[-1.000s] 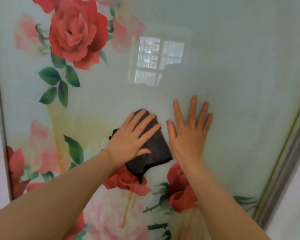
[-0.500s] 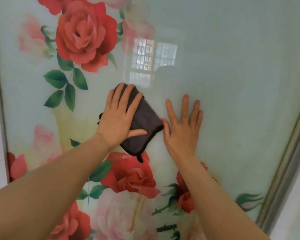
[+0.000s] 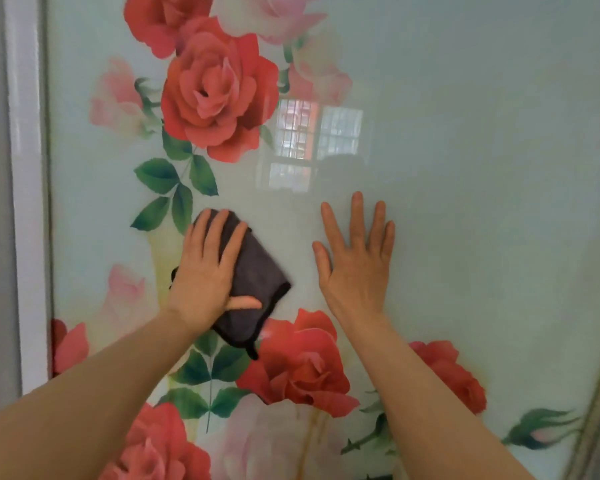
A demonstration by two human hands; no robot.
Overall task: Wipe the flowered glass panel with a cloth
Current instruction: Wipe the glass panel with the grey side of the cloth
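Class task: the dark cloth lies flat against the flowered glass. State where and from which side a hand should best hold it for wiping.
Probably no pinch: the cloth is a flat folded pad on the upright glass panel. Come at its broad face from the front, palm and spread fingers pressing its middle, as the left hand does. The right hand braces on bare glass.

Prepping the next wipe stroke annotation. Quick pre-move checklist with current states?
1. Left hand flat on the dark cloth: ok.
2. Cloth pressed against the glass panel: ok.
3. Right hand bare, flat on the glass, apart from the cloth: ok.
4. Cloth spread fully: not ok, folded, with a corner hanging below the hand.
5. Pale glass to the right free of obstacles: ok.
6. Dirt or streaks remaining: cannot tell, window reflection masks the surface.
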